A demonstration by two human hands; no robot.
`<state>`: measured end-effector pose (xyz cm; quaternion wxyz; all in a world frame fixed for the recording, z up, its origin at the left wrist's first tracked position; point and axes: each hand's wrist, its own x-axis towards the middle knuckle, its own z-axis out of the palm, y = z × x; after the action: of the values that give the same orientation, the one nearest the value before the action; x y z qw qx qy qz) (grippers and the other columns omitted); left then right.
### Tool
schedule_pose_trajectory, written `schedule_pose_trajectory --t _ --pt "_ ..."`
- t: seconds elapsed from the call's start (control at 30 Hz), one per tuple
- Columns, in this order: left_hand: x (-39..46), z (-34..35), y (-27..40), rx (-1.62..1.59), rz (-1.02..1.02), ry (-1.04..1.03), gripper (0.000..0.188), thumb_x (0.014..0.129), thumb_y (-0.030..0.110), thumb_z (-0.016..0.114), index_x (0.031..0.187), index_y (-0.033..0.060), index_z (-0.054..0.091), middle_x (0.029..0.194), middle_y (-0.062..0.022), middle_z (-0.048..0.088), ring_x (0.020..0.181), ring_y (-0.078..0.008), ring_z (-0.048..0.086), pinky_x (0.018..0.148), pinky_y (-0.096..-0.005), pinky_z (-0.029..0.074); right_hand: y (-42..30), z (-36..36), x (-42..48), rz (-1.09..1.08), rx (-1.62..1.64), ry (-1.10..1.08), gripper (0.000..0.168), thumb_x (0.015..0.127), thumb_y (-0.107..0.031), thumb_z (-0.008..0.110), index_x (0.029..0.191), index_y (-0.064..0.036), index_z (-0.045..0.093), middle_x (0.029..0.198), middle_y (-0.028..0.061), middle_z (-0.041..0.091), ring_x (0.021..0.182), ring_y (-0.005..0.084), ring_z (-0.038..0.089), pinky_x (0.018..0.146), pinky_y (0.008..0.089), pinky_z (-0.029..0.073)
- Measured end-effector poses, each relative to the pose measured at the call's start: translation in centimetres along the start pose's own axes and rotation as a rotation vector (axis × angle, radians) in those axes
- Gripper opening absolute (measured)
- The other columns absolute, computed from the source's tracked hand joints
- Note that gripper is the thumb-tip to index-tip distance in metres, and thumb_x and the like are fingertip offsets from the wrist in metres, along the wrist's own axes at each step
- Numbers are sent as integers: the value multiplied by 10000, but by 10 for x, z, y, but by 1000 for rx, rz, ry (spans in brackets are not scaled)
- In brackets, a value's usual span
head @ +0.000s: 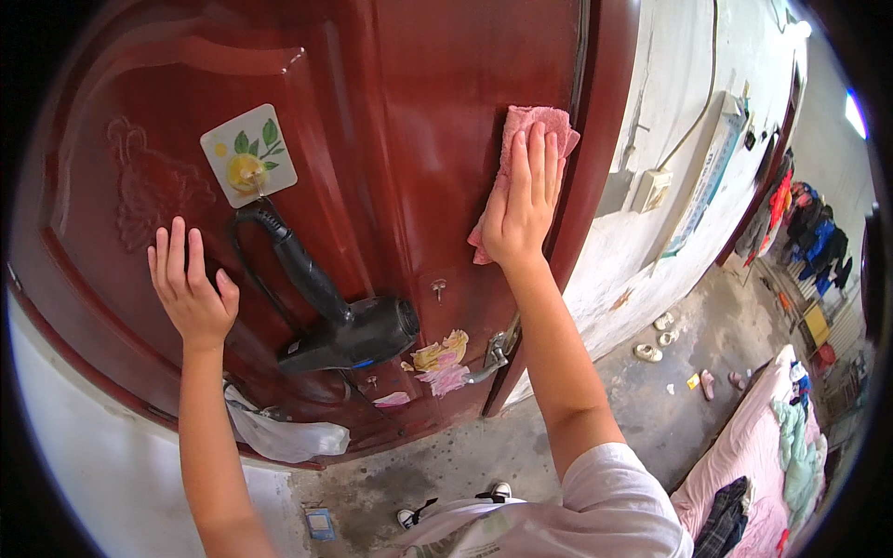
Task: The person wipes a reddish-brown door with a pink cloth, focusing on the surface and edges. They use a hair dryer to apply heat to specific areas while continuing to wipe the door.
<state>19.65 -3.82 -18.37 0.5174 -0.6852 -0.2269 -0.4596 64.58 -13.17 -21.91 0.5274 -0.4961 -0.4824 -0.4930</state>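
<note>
My right hand [524,195] lies flat on a pink cloth [515,127], pressing it against the red-brown door [446,63] near its right edge. My left hand [193,282] rests with fingers extended at the door's left panel, holding nothing. Between my hands, a black hair dryer [349,331] hangs from a hook on a square adhesive plate [249,155] with a lemon picture. Below my right hand are a small clear hook [438,289], a torn flower sticker [438,356] and the metal door handle [496,352].
A white plastic bag [289,436] hangs low on the door. Right of the frame, the white wall carries a switch box [653,191]. Shoes [647,353] lie on the concrete floor. A bed with a pink sheet [722,436] stands lower right; a blue packet [319,523] lies near my feet.
</note>
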Motion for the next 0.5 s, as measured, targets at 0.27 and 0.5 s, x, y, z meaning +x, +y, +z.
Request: schedule_pose_trajectory --t 0.27,0.5 --pt "0 0 -3 20 -6 2 586 1061 228 539 1623 71 486 1697 -171 489 1586 -396 442 1321 -595 341 3 11 207 -223 73 119 590 1071 -96 536 1658 -56 501 1708 207 495 1615 430 403 1340 544 292" --pt "0 3 -2 16 33 10 569 1083 231 526 1623 61 478 1697 -168 492 1584 -391 448 1311 -576 351 7 11 35 -82 77 109 619 1013 -89 579 1626 -12 534 1705 248 490 1595 493 418 1316 596 298"
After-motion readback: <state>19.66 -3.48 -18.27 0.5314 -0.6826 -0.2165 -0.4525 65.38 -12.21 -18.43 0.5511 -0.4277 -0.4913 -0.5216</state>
